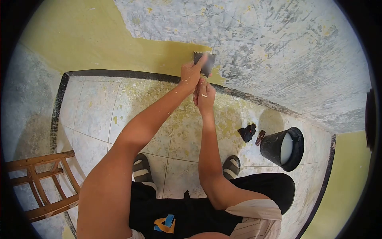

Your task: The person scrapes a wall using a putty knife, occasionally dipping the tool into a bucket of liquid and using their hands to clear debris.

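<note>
A scraper with a wide dark metal blade (206,65) lies against the wall, at the edge between yellow-green paint (159,53) and the bare grey-white surface (254,44). My left hand (191,73) is closed on the scraper, its thumb stretched along the blade. Just below, my right hand (205,95) grips the scraper's lower end, and its fingers hide most of the handle. Paint flecks stick to both hands.
Paint flakes litter the tiled floor (179,135). A black bucket (272,147) with whitish liquid stands at the right, beside a crumpled black item (247,132) and a small brown block (260,138). At the lower left is a wooden rack or stool (49,208).
</note>
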### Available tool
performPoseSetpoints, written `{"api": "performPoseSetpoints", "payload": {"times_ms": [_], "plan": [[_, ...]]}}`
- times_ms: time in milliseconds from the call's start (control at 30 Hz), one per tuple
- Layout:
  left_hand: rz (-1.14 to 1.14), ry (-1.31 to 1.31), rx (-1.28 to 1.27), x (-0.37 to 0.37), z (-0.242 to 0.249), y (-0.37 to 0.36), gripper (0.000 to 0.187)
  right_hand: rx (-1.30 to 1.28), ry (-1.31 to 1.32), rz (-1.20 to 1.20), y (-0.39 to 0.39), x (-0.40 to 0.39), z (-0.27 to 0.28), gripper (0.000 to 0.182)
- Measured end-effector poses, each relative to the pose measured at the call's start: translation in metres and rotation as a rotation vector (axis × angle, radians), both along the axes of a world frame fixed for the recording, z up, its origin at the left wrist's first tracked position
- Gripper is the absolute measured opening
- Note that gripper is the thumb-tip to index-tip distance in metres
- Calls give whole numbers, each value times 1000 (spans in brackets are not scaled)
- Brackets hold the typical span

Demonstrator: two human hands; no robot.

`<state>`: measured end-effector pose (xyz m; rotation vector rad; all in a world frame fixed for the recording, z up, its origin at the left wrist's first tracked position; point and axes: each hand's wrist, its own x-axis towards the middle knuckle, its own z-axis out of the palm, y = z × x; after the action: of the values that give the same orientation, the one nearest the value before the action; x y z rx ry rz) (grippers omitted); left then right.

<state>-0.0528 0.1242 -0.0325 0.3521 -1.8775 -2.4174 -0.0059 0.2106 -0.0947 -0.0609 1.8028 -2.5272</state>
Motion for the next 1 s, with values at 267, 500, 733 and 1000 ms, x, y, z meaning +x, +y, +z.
{"api": "performPoseSetpoints", "payload": {"times_ms": [267, 500, 733, 1000], "plan": [[32, -47, 187, 4, 7, 11, 41, 196, -17, -7, 21, -4, 4, 42], [52, 58, 395, -10, 8, 14, 39, 646, 305, -173, 33, -23, 33, 38], [-9, 9, 276, -12, 47, -13, 46, 579, 420, -170, 5, -27, 57, 33], [-107, 0, -1, 5, 12, 6, 45, 98, 141, -178, 0, 0, -7, 40]]}}
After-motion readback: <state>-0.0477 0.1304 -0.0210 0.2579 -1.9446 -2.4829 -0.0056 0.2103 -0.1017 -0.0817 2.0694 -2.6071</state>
